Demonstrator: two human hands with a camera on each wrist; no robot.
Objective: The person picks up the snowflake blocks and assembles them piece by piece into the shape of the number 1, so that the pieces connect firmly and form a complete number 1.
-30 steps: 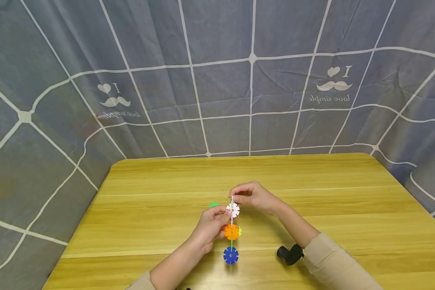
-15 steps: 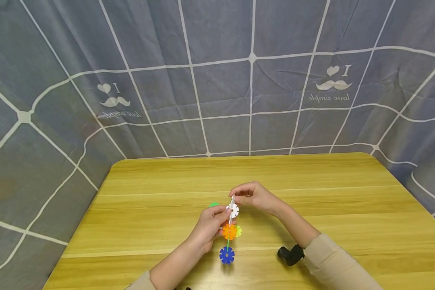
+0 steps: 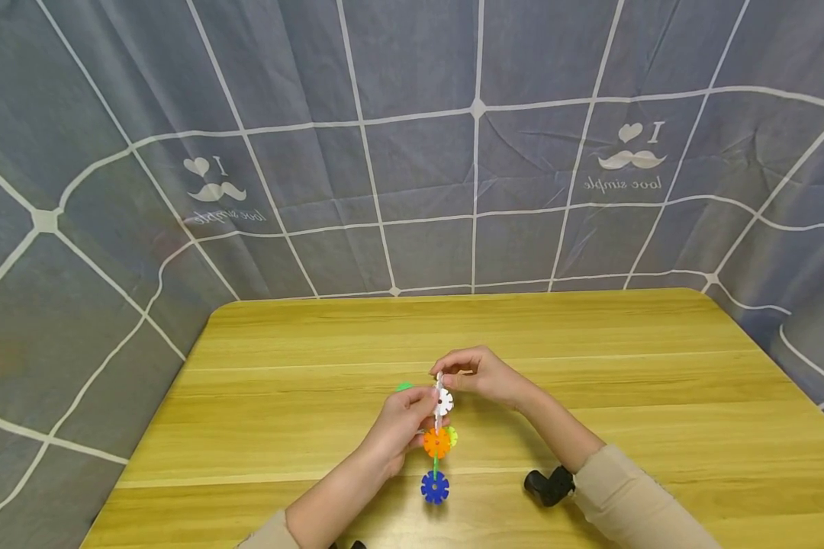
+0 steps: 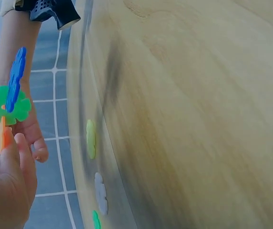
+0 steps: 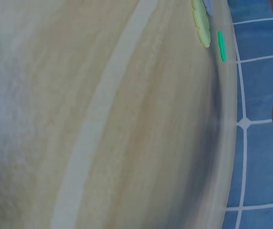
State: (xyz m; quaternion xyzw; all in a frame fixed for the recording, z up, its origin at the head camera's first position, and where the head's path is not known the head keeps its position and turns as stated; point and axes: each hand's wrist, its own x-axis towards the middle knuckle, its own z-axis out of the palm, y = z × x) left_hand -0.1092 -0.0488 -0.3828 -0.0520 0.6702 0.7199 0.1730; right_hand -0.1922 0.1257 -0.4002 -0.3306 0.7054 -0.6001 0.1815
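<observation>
A chain of notched plastic discs hangs between my hands in the head view. Its top white disc [image 3: 440, 379] stands edge-on, pinched by the thumb and fingers of my right hand [image 3: 484, 377]. Just below, my left hand [image 3: 398, 423] pinches a white disc [image 3: 446, 402] that faces the camera, its left side hidden by the fingers. Lower down come another white disc, an orange disc [image 3: 437, 442], a green disc [image 4: 19, 107] and, at the bottom, a blue disc [image 4: 16, 78]. The right wrist view shows only bits of a hand at its right edge.
Loose discs lie on the wooden table [image 3: 302, 427]: a yellow disc [image 4: 91, 139], a pale grey disc [image 4: 100, 193] and a green disc [image 3: 403, 386]. A black wrist device [image 3: 548, 486] is by the right sleeve. A grey curtain [image 3: 426, 175] hangs behind the table.
The chain's lower end has swung left and then partly back right. My right hand has shifted slightly down and left; both hands keep their hold.
</observation>
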